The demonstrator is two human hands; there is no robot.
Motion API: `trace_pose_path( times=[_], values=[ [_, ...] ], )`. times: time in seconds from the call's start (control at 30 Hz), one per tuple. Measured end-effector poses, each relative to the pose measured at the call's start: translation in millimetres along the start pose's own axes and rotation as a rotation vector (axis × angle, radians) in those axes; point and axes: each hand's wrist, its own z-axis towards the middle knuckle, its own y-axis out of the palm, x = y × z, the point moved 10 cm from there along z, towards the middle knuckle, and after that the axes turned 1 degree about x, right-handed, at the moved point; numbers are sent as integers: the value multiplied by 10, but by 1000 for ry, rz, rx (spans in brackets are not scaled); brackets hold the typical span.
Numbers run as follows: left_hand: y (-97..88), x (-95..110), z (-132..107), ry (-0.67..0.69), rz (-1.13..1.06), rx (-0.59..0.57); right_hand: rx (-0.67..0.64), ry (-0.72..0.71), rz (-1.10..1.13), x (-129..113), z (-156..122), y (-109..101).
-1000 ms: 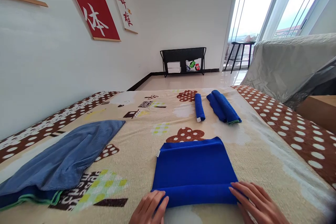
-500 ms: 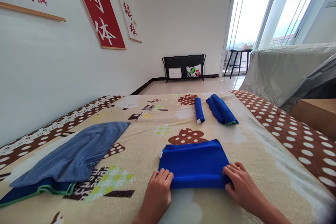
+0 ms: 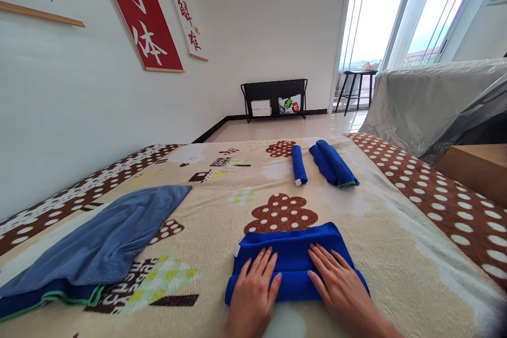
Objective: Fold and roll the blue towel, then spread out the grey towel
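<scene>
Cloth point(image 3: 293, 260), blue, near edge folded; left hand point(image 3: 255, 286), right hand point(image 3: 339, 277) flat atop, grip unclenched on both.

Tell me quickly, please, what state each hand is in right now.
Left hand: open, fingers extended on the blue cloth, holding nothing.
Right hand: open, fingers extended on the same cloth, holding nothing.

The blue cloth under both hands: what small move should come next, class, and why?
Probably roll the near fold of the blue cloth a little forward, away from the person. The left hand and right hand rest open on it, a flatter stretch lies beyond the fold, and a narrow blue roll lies farther back.
</scene>
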Motion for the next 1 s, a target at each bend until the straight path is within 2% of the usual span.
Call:
trace_pose_path(
  times=[0.07,0.13,0.17,0.23,0.3,0.37,0.43,0.53,0.6,0.67,0.77,0.83,0.9,1.0],
  values=[
    [-3,-298,-181,-88,55,63,-40,41,-56,246,-103,28],
    [-9,-407,-274,-143,93,101,-55,117,-77,360,-153,52],
    [-7,-377,-258,-159,104,100,-78,155,-63,341,-140,89],
    [17,-167,-101,-137,81,55,-189,175,29,139,-39,228],
    [65,128,126,-41,-21,-36,-364,123,163,-147,87,399],
    [99,278,268,33,-125,-119,-503,113,245,-229,146,494],
    [113,131,258,-6,-146,-152,-555,192,241,17,107,502],
    [91,-340,37,-174,-64,-106,-571,287,198,545,-97,475],
    [68,-487,-79,-243,-9,-71,-545,296,166,709,-179,449],
    [69,-360,-39,-214,-15,-78,-497,274,153,616,-129,417],
    [85,130,226,-29,-178,-142,-531,184,249,128,93,459],
    [75,301,357,40,-286,-174,-583,143,310,-98,215,505],
    [86,179,356,0,-314,-188,-587,169,309,-26,245,519],
    [128,-326,116,-175,-228,-173,-566,276,244,440,93,521]
  ],
)
